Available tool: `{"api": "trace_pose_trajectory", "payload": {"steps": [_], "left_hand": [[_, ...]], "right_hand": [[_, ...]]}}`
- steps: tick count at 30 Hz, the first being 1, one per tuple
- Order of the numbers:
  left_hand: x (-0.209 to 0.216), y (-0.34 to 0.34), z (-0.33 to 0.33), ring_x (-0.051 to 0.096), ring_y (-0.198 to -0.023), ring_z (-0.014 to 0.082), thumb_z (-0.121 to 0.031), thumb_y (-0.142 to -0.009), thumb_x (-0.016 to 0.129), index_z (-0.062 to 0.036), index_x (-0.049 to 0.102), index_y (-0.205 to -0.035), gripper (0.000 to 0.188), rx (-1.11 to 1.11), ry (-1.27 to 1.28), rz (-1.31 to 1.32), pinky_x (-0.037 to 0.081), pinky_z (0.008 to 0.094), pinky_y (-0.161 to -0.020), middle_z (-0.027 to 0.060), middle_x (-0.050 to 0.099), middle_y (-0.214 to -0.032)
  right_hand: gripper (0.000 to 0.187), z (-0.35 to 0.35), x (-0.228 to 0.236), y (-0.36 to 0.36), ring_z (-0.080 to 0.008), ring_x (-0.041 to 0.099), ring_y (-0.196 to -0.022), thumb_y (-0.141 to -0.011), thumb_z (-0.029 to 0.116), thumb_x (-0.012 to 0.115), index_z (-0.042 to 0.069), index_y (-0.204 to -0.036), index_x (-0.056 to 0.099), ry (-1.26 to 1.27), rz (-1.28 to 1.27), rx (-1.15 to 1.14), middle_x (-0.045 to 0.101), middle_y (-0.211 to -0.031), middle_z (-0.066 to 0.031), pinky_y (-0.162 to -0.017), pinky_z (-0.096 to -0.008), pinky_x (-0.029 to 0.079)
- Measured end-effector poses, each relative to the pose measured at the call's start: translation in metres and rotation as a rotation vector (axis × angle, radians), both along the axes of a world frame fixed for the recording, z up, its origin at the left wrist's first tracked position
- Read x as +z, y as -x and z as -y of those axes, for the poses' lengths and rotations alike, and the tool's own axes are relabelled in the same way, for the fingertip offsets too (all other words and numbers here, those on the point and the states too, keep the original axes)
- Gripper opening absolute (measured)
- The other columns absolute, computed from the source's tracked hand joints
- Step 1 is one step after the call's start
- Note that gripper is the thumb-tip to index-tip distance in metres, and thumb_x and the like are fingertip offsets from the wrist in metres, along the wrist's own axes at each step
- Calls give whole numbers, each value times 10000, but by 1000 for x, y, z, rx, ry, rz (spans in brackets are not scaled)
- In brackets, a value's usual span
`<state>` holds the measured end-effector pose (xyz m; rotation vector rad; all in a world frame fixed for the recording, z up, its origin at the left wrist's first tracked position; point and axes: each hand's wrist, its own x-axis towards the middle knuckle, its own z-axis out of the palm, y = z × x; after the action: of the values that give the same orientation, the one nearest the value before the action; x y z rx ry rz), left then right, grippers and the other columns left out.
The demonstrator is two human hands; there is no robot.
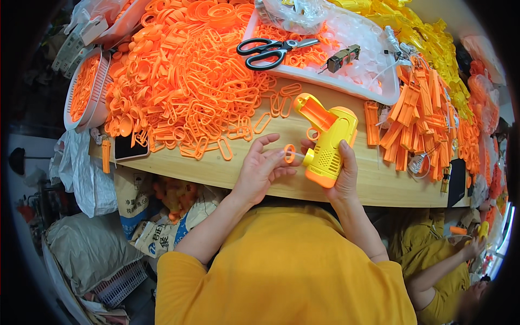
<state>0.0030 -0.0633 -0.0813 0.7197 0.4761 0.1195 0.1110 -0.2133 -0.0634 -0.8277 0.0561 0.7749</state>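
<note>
My right hand (342, 179) grips a yellow and orange toy gun body (326, 138) just above the wooden table edge (216, 172). My left hand (261, 168) pinches a small orange ring (289, 153) on a thin clear tube, right at the toy's yellow nozzle. Both hands meet in front of my chest, over the table's near edge.
A big heap of orange loops (189, 81) covers the table's left. A white tray (379, 92) holds black scissors (271, 51) and a small motor part (342, 58). Orange strips (417, 116) lie to the right, a phone (130, 147) and a basket (85, 89) to the left. Another person's hand (476, 246) works at lower right.
</note>
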Motion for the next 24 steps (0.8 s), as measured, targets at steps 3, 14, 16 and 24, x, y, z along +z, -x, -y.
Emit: {"api": "trace_pose_trajectory", "payload": {"steps": [3,14,16,24], "left_hand": [[5,-5,14,642,-1029,164,-105,-983,551,-30,356,-1355,426,-33,-83,84,556,326,-862,122,651,-1173],[11,-4,39,583,-1129,162,-66,-972,561,28,481,-1359,406,55,-429,198,482,309,-980,113,577,-1285],[12,-3,47,559,-1169,173,-53,-946,605,34,449,-1378,468,85,-471,229,452,320,-1023,117,542,-1325],[8,-7,58,412,-1319,243,-58,-865,700,2,204,-1447,767,23,-591,335,334,381,-1116,159,376,-1416]], "right_hand": [[666,-3,4,2,-324,619,-1098,-885,441,600,0,-1352,423,-48,26,99,604,-1196,-186,-935,-451,521],[640,-6,-1,2,-306,639,-1048,-874,425,603,-16,-1309,444,-3,68,6,611,-1154,-233,-916,-438,535],[648,-8,-1,3,-307,640,-1046,-872,418,609,-18,-1318,432,-19,86,-18,611,-1151,-240,-900,-440,544],[557,-20,13,8,-262,645,-966,-871,273,605,1,-1307,391,84,298,-177,574,-1109,-169,-818,-394,571]]}}
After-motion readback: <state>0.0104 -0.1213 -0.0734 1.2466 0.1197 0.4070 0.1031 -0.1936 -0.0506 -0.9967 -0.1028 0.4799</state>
